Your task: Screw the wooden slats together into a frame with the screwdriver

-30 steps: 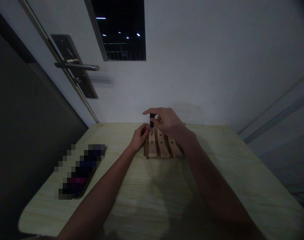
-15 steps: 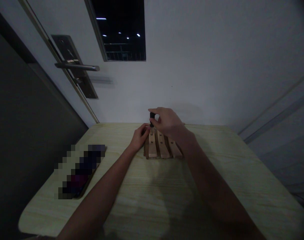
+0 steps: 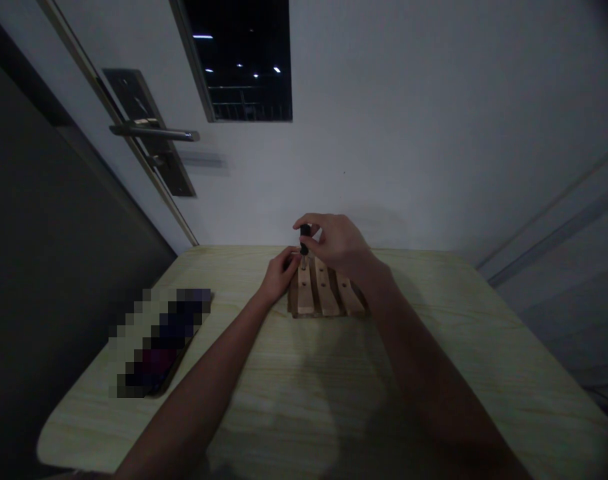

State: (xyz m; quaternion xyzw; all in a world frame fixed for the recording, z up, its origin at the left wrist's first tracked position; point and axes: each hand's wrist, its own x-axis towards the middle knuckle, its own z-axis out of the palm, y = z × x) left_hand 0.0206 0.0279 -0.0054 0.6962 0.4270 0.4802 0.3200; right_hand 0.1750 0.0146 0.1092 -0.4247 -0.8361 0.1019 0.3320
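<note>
A small wooden slatted piece (image 3: 324, 297) with holes in its slats lies near the far edge of the pale wooden table (image 3: 304, 387). My right hand (image 3: 337, 243) pinches the black handle of a small screwdriver (image 3: 304, 235) that stands upright over the left slat's far end. My left hand (image 3: 280, 273) rests against the left side of the wooden piece, with its fingers curled by the screwdriver's tip. The tip itself is hidden between my fingers.
A dark flat object (image 3: 159, 343), blurred out, lies on the table's left part. Behind the table is a white wall, with a door and its metal lever handle (image 3: 154, 133) at the left and a dark window (image 3: 241, 60) above.
My right hand's fingers have shifted round the screwdriver handle, the forefinger moving a little right and back. The left hand and the wooden piece have stayed put.
</note>
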